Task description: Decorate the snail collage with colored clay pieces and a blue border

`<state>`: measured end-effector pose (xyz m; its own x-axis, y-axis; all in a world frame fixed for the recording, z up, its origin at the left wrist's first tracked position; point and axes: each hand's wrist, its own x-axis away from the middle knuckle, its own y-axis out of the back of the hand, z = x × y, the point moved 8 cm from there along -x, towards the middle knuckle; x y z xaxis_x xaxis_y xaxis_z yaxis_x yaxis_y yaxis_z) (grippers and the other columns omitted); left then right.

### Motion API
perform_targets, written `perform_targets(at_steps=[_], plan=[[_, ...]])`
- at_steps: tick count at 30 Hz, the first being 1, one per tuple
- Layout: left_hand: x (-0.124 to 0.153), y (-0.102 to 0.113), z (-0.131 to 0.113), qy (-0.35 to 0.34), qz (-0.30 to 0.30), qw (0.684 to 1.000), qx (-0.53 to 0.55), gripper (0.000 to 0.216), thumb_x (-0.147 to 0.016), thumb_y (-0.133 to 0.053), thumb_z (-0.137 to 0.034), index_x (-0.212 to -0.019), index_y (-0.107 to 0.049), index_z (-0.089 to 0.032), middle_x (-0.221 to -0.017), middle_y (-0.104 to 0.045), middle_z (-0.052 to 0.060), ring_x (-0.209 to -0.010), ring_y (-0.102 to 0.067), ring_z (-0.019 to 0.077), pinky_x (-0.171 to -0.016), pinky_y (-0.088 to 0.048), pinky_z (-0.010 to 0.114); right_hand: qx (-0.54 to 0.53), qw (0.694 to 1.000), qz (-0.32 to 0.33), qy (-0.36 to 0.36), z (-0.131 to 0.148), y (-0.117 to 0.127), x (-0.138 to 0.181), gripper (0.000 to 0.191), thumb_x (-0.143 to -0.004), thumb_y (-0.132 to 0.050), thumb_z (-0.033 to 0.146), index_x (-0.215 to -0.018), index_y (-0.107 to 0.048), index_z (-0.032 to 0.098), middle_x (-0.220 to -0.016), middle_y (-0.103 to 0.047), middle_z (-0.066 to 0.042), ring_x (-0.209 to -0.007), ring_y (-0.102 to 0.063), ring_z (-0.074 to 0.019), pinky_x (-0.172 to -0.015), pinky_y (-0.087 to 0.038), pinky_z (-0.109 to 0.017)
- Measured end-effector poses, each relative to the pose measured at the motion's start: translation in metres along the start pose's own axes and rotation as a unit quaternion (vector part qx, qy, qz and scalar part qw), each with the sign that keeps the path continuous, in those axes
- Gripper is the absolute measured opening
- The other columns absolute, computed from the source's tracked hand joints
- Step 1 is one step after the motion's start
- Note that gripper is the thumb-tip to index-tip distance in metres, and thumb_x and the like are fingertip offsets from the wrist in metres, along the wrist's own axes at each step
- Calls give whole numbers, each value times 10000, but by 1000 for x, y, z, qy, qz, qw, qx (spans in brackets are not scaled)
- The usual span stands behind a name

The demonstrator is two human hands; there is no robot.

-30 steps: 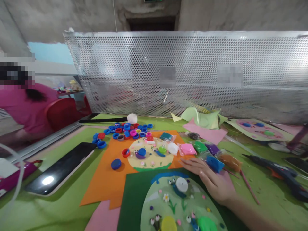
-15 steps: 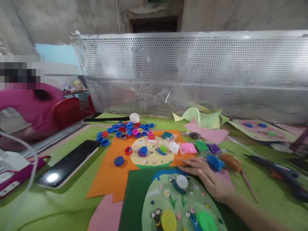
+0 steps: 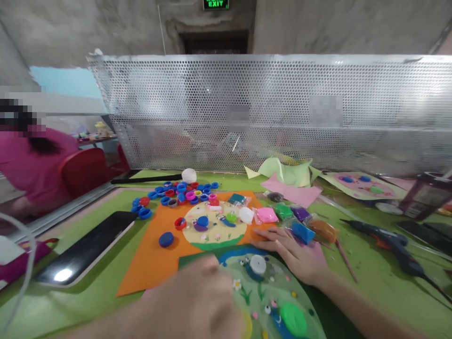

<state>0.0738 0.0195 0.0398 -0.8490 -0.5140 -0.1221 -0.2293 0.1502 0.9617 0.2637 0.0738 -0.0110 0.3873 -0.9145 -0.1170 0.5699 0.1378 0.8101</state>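
Observation:
My left hand [image 3: 197, 299] is blurred over the lower left of a round pale-green snail picture [image 3: 282, 282] on a dark green sheet. Its fingers look bent, but the blur hides what they hold, if anything. My right hand [image 3: 291, 252] lies flat with fingers spread at the upper right edge of that picture. The picture bears clay snails with bottle-cap shells, among them a white cap [image 3: 258, 264] and a green cap [image 3: 294, 319]. Beyond it, a cream snail picture [image 3: 215, 235] lies on an orange sheet [image 3: 148, 263]. A loose blue cap [image 3: 166, 239] rests on the orange.
Several bottle caps [image 3: 176, 190] are heaped at the back. Clay packets, including a pink one [image 3: 266, 215], sit beyond my right hand. A glue gun [image 3: 384, 242] lies right, a phone [image 3: 88, 247] left. Behind stands a perforated metal screen [image 3: 282, 94]. A person in pink [image 3: 52, 160] sits left.
My left hand has come into view from the lower left and now covers part of the green picture. The view has tilted up and turned slightly right; my right hand stays flat.

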Motion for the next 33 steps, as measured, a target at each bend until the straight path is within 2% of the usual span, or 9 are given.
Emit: perform_targets(at_steps=[1,3,4,8,11,15,20,27,33], plan=[[-9,5,12,3,1,1000,1,163,-787,-465,-140,-643,-458,-217,-696,-530,5,-624,-472,165,-569,-416,297,4,1000,4,1,2,0,-1,602,-927,-108,556,-1196,-589,311,-1373,-454,-16,-1269,-339,-296,-1061,-184,-589],[-23,6,51,95,10,995,36,217,-681,-423,-85,-577,-268,-196,-573,-388,-35,-521,-355,131,-477,-295,262,8,1000,7,2,3,0,-2,587,-924,-135,563,-1149,-623,326,-1383,-442,-2,-1269,-333,-306,-1059,-171,-593],[-27,2,64,112,15,993,45,236,-666,-397,-80,-577,-211,-193,-538,-317,-46,-493,-314,121,-449,-250,250,8,1000,7,1,4,0,-2,586,-922,-138,566,-1151,-621,327,-1384,-440,2,-1270,-332,-307,-1060,-170,-592],[-30,-24,91,131,17,990,46,240,-619,-387,-75,-581,-182,-192,-536,-265,-53,-496,-285,114,-456,-200,241,2,1000,4,-7,1,1,0,604,-930,-86,549,-1277,-510,295,-1384,-443,-11,-1275,-332,-280,-1067,-187,-570],[-29,-36,92,133,10,990,36,239,-603,-401,-82,-580,-189,-191,-555,-283,-48,-518,-285,123,-485,-193,250,-2,1000,4,-13,-1,1,2,648,-928,-53,551,-1260,-534,271,-1382,-444,-32,-1280,-323,-284,-1067,-179,-574],[-29,-38,90,131,13,991,26,230,-604,-402,-95,-584,-194,-191,-564,-295,-44,-529,-291,131,-503,-194,255,-4,1000,18,11,1,0,1,629,-910,-118,599,-1188,-598,301,-1393,-428,-20,-1283,-304,-302,-1066,-158,-577],[-27,-39,91,135,17,990,20,212,-623,-380,-111,-596,-189,-198,-576,-311,-40,-534,-307,137,-512,-203,255,-5,1000,23,19,-4,0,6,576,-938,-114,538,-1329,-447,277,-1399,-421,-41,-1299,-301,-287,-1070,-145,-584],[-26,-38,88,147,22,989,10,197,-628,-368,-124,-601,-191,-204,-583,-322,-34,-539,-327,144,-515,-216,252,10,998,28,55,-7,-1,10,474,-961,-186,467,-1252,-532,322,-1407,-411,-30,-1307,-298,-280,-1068,-134,-582],[-27,-39,89,149,31,988,-1,195,-633,-366,-128,-605,-190,-205,-591,-348,-28,-548,-338,145,-520,-224,249,4,996,43,72,-6,2,11,517,-962,-170,453,-1357,-406,218,-1416,-393,-79,-1312,-304,-267,-1075,-189,-534]])
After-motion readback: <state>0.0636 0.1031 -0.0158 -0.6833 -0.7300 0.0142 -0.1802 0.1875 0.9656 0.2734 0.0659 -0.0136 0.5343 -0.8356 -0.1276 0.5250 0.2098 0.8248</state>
